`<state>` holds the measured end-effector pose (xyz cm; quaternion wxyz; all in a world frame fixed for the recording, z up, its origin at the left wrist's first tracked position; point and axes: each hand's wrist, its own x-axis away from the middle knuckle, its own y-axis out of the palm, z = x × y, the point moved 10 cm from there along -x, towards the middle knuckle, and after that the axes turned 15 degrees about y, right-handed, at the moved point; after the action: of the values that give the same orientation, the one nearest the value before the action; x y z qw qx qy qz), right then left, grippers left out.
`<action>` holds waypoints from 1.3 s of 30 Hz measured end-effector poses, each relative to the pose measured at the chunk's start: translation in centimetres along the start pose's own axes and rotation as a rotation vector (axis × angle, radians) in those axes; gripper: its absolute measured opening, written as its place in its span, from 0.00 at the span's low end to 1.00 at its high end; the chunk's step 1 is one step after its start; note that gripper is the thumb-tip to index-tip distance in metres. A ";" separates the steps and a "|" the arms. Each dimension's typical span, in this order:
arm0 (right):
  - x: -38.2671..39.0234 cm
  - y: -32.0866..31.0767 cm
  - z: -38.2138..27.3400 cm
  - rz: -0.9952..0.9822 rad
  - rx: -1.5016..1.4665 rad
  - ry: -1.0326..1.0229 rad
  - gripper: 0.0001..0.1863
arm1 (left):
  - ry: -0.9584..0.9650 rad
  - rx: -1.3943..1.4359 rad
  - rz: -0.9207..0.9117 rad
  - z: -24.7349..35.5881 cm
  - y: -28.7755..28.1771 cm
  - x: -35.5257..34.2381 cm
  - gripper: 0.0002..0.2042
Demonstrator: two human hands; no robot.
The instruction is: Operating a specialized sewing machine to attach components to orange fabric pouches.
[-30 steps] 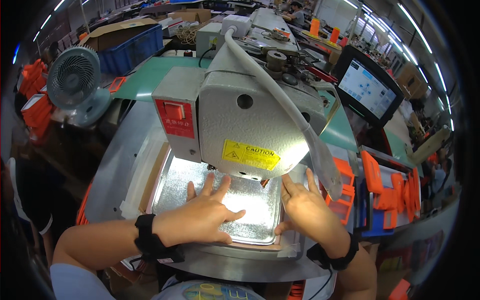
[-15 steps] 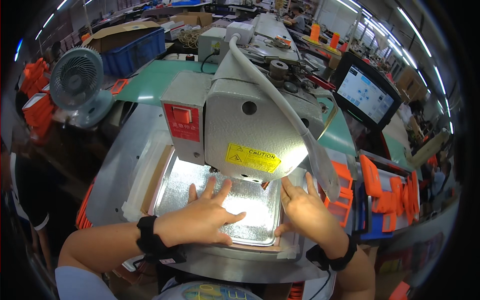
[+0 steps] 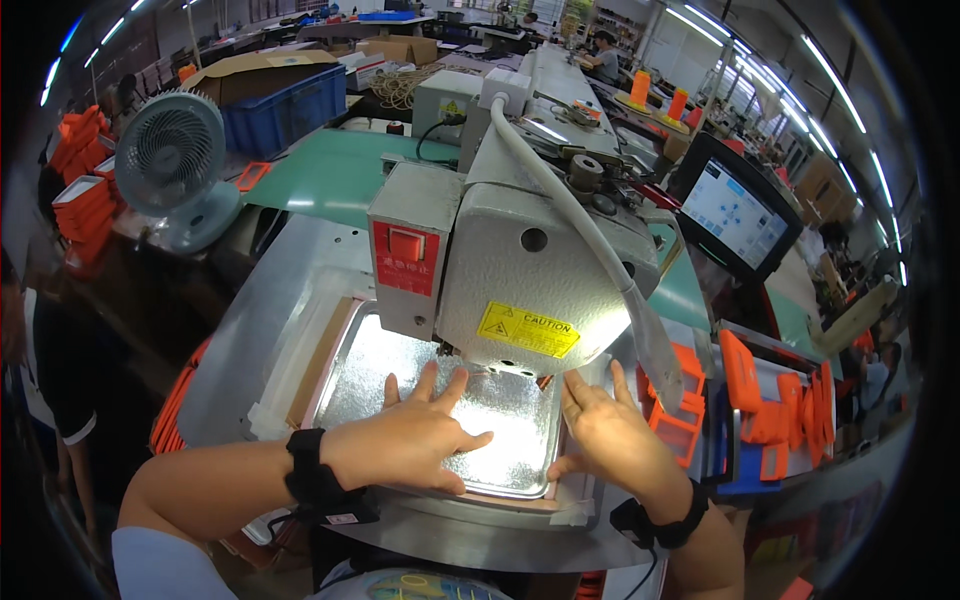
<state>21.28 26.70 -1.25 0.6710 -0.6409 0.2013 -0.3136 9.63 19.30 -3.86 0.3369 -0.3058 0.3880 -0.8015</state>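
Item: shiny, crinkled silver rectangular sheet (image 3: 400,385), lying flat in a pale rectangular frame (image 3: 305,365) on the grey metal bench (image 3: 265,300). Position: directly ahead of the person, under the lit head of the grey industrial sewing machine (image 3: 520,260). Long axis: runs left to right across the view; the far edge passes beneath the machine head, the near edge lies closest to the person.

Left hand (image 3: 405,445): open, palm down, fingers spread, pressed flat on the middle of the sheet. Nothing gripped. Black wrist strap (image 3: 310,470) behind it.

Right hand (image 3: 605,435): open, fingers extended, resting on the sheet's right edge and the frame beside it. Nothing gripped.

Relation: both hands touch the sheet; the left covers its centre, the right sits at its right border, nearer the needle area, which is hidden by the machine head.

Adjacent: orange plastic parts (image 3: 770,415) stacked right of the bench; tilted touchscreen (image 3: 735,210) beyond; pale blue desk fan (image 3: 170,160) far left.
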 end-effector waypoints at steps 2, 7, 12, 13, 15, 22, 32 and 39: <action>0.0 -0.2 -0.1 -0.003 -0.013 0.006 0.56 | 0.001 0.002 -0.005 0.0 0.1 0.0 0.34; 0.1 -0.2 -0.1 0.032 -0.048 -0.012 0.57 | -0.019 0.006 -0.040 0.0 0.0 0.0 0.34; 0.2 0.0 0.1 0.003 -0.055 0.007 0.57 | 0.004 -0.007 -0.015 -0.1 0.2 0.0 0.33; 0.0 0.1 0.0 -0.023 -0.078 0.014 0.57 | -0.001 -0.014 -0.019 -0.2 0.2 0.3 0.33; -0.1 0.3 0.0 -0.022 -0.086 0.008 0.56 | 0.002 -0.013 -0.006 -0.3 0.2 0.4 0.33; -0.2 0.1 -0.7 -0.039 -0.095 -0.024 0.54 | -0.023 -0.038 -0.003 -0.7 -0.2 1.1 0.32; -0.7 1.1 -0.7 -0.064 -0.046 -0.026 0.54 | -0.011 -0.069 0.046 -1.1 -0.5 1.4 0.32; -2.6 1.4 -0.5 -0.129 -0.201 -0.034 0.49 | 0.016 -0.015 0.053 -3.0 -1.6 1.6 0.33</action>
<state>19.31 28.11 -3.05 0.5853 -0.7217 0.1787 -0.3236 5.96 20.11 -3.68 0.3528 -0.2915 0.4047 -0.7917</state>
